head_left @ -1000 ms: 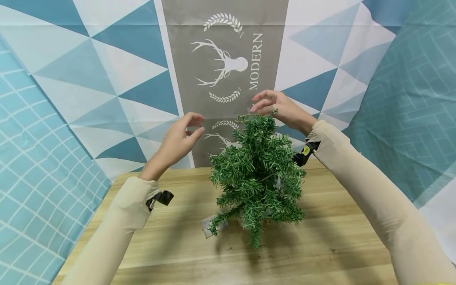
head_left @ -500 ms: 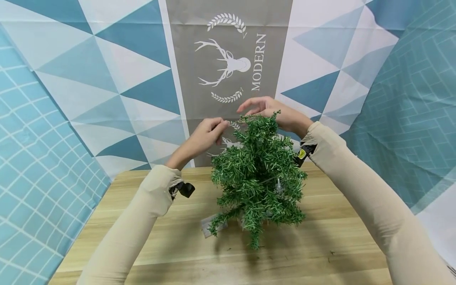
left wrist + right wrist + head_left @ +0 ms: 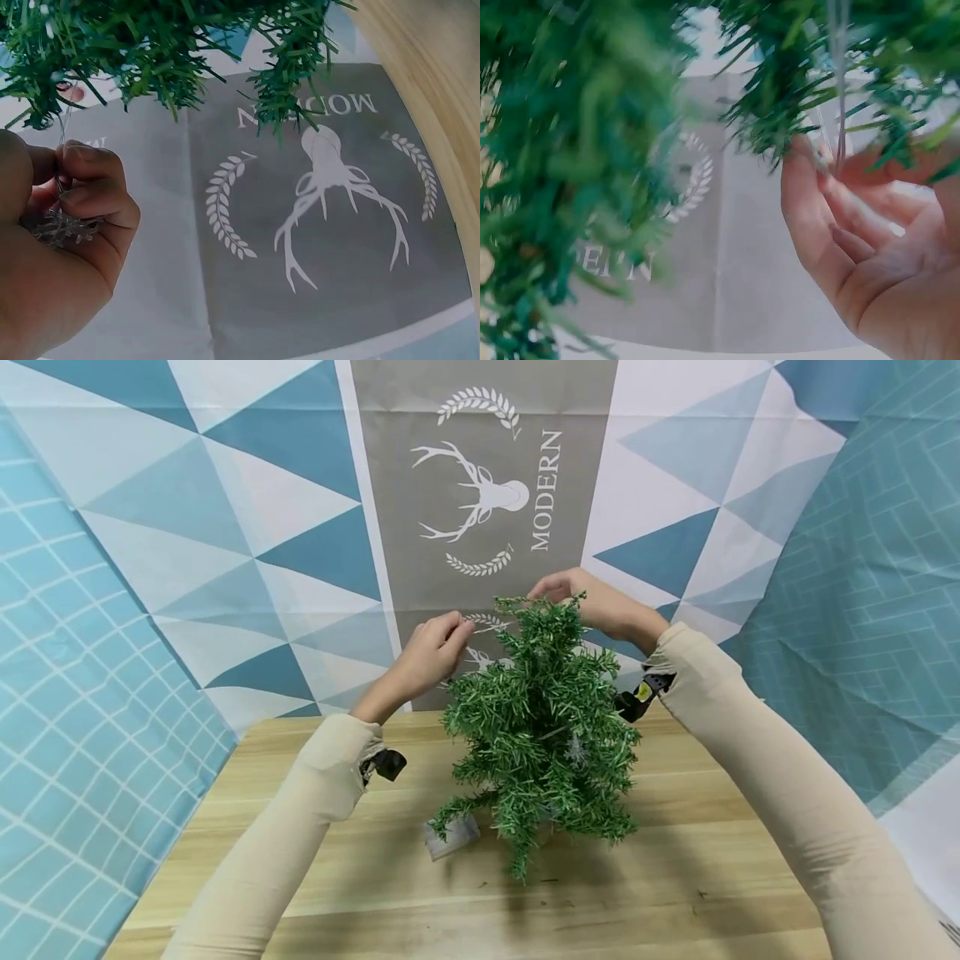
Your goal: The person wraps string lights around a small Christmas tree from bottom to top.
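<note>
A small green artificial Christmas tree [image 3: 540,718] stands upright on the table. My left hand [image 3: 431,652], left of its upper part, pinches a thin clear string [image 3: 64,120] between thumb and forefinger. More of it, with small clear tips like a light string, is bunched [image 3: 64,229] inside the curled fingers. Behind the treetop is my right hand [image 3: 600,602]; in the right wrist view its thumb and fingertips meet on clear strands [image 3: 841,90] hanging beside the branches. Foliage covers part of that hand. A pale snowflake-like piece [image 3: 576,750] shows among the right-hand branches.
A small clear rectangular box [image 3: 453,837] lies by the tree's lower left branches on the wooden table [image 3: 360,893]. Several bits of needle are scattered in front. A patterned cloth [image 3: 480,552] with a deer print hangs close behind; tiled blue cloth [image 3: 75,693] hangs at the left.
My left hand has come right toward the tree, its spread fingers now closed. My right hand's fingers have lowered behind the treetop. The tree's lower branches have shifted slightly left.
</note>
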Tool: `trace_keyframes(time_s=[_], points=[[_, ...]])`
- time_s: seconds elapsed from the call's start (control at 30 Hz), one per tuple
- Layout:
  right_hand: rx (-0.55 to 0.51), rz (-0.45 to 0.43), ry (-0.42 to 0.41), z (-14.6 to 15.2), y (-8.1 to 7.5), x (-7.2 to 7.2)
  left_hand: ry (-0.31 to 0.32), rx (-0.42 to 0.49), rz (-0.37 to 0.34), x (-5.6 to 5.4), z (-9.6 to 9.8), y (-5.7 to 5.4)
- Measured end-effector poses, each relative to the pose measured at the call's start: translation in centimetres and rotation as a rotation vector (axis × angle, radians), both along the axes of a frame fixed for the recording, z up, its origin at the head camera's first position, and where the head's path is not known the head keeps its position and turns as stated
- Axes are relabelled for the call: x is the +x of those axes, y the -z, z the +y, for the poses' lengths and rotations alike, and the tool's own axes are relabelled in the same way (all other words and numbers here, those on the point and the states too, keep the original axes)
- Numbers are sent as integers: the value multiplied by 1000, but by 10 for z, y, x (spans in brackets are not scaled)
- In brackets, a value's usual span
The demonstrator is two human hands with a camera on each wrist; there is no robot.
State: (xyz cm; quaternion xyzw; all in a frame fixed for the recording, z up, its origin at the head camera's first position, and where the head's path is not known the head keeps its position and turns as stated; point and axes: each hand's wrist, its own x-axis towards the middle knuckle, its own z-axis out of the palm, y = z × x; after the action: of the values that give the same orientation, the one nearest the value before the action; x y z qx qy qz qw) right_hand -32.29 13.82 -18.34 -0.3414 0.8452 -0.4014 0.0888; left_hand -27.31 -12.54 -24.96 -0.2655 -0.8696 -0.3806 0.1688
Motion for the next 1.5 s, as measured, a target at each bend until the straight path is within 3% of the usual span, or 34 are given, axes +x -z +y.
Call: trace_keyframes(time_s=[0.13,0.3,0.47,0.6,0.7,0.87,1.0,1.1,1.33,1.5], points=[[-19,-35,88,5,-6,5,23,9,-10,-2,7,-4],[119,-61,120,20,-2,0,39,-27,-33,-7,14,-5],[295,-112,-2,43,8,-6,44,-48,-51,-12,15,3],[383,-137,-103,60,16,0,67,-74,-52,-14,14,6],[355,-102,-111,63,23,8,61,-68,-59,-15,8,8],[179,38,-47,56,41,19,7,-51,-82,-16,-12,16],[46,166,0,50,54,26,9,-30,-125,-13,-26,25],[-22,204,9,42,60,30,19,40,-168,-4,-40,30],[-25,37,38,44,66,36,45,307,-184,32,-64,37],[-22,22,40,47,69,36,93,516,-213,57,-69,44]])
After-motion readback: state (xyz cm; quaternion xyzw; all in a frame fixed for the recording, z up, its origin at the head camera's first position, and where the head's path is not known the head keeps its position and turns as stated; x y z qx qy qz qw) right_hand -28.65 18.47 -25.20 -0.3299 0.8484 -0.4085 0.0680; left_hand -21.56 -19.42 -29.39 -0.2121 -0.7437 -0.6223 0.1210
